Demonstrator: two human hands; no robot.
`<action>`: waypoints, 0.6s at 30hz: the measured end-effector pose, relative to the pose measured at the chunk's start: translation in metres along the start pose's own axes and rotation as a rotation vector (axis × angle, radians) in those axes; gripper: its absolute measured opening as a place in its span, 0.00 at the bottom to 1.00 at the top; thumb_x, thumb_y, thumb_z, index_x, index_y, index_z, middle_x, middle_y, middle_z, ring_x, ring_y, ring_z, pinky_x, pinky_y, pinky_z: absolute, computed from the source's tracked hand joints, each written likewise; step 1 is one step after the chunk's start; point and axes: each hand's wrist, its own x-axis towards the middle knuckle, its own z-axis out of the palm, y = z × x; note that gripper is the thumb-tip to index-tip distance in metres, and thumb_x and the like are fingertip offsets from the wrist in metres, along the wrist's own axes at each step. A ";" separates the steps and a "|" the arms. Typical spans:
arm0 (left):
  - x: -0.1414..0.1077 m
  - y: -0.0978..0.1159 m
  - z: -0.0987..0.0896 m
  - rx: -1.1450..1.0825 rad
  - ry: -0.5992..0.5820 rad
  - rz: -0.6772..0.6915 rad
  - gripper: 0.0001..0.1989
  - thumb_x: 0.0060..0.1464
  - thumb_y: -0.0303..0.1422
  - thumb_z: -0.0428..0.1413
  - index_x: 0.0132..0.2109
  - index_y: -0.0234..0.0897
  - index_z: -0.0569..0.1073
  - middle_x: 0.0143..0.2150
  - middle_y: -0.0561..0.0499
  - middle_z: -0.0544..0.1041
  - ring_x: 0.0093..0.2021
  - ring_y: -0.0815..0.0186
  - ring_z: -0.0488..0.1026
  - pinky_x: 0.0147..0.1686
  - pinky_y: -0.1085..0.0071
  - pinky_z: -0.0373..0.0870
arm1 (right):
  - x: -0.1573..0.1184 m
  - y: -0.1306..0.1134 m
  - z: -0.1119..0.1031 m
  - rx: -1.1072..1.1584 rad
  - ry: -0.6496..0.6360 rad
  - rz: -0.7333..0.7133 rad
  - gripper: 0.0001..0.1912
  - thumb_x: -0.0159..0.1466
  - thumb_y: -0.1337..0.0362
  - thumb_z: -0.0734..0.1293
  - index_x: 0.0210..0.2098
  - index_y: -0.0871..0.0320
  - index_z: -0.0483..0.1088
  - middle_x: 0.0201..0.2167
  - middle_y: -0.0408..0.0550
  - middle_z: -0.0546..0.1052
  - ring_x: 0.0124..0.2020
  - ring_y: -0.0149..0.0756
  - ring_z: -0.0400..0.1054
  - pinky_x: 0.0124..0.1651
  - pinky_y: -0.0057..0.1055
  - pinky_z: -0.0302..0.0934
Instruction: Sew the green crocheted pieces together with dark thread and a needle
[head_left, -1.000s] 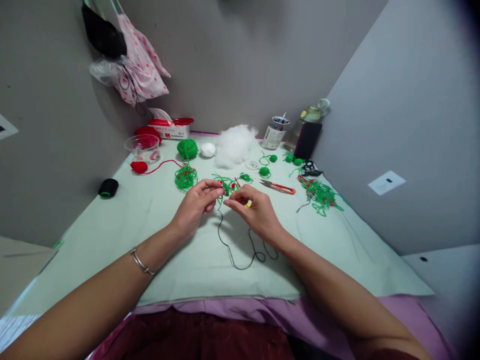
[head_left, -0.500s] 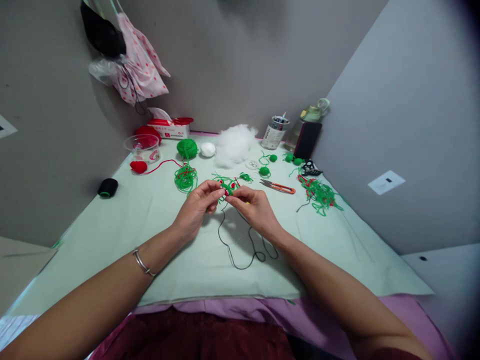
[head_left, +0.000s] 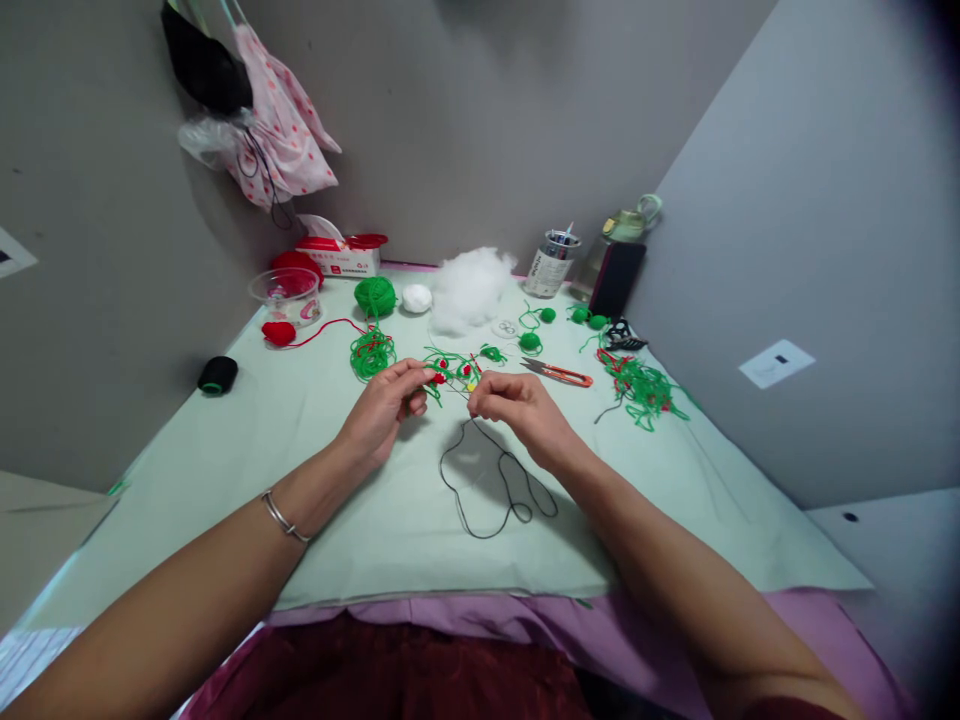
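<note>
Left hand [head_left: 381,412]: pinching one small red-and-green yarn piece [head_left: 438,378], above the pale green table [head_left: 360,555]. Right hand [head_left: 526,415]: fingertips together at one thin black thread [head_left: 484,537], loosely looped.

The left hand [head_left: 384,408] pinches a small red-and-green yarn piece [head_left: 438,378]; the right hand [head_left: 519,408], just beside it, pinches black thread [head_left: 457,490] that loops below both hands. Orange-handled thread snips [head_left: 557,373] lie beyond the right hand.

Grey wall [head_left: 480,130] at back, paler wall [head_left: 795,200] on R w/ white wall plate [head_left: 777,364]; pale green cloth [head_left: 337,560] covers tbl, purple fabric [head_left: 465,612] along near edge; light dim, cool.
</note>
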 end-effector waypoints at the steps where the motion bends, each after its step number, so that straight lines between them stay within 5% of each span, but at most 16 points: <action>1: 0.001 0.001 -0.001 -0.016 -0.017 -0.022 0.11 0.50 0.33 0.66 0.33 0.35 0.71 0.27 0.58 0.63 0.22 0.78 0.60 0.23 0.80 0.58 | 0.000 0.000 -0.001 0.009 -0.008 0.007 0.05 0.53 0.65 0.66 0.23 0.59 0.73 0.24 0.42 0.73 0.29 0.30 0.61 0.35 0.30 0.53; 7: 0.000 0.007 -0.002 -0.011 -0.056 -0.012 0.12 0.51 0.34 0.66 0.39 0.36 0.73 0.33 0.57 0.70 0.25 0.78 0.65 0.25 0.81 0.62 | 0.004 0.005 -0.014 0.039 0.025 0.019 0.09 0.57 0.58 0.71 0.27 0.59 0.74 0.23 0.40 0.69 0.27 0.28 0.57 0.33 0.28 0.50; 13: 0.003 0.022 -0.007 -0.081 -0.052 0.005 0.08 0.52 0.30 0.66 0.36 0.34 0.73 0.29 0.55 0.72 0.28 0.74 0.71 0.30 0.79 0.70 | 0.003 0.002 -0.031 0.079 -0.237 0.084 0.09 0.57 0.59 0.72 0.27 0.60 0.75 0.26 0.42 0.71 0.27 0.27 0.58 0.33 0.28 0.53; 18: 0.012 0.041 -0.023 -0.202 0.063 0.024 0.05 0.51 0.22 0.63 0.35 0.31 0.75 0.33 0.51 0.76 0.30 0.75 0.73 0.35 0.79 0.74 | 0.001 -0.004 -0.043 0.110 -0.284 0.059 0.11 0.57 0.58 0.73 0.26 0.60 0.75 0.24 0.42 0.69 0.26 0.28 0.57 0.32 0.28 0.55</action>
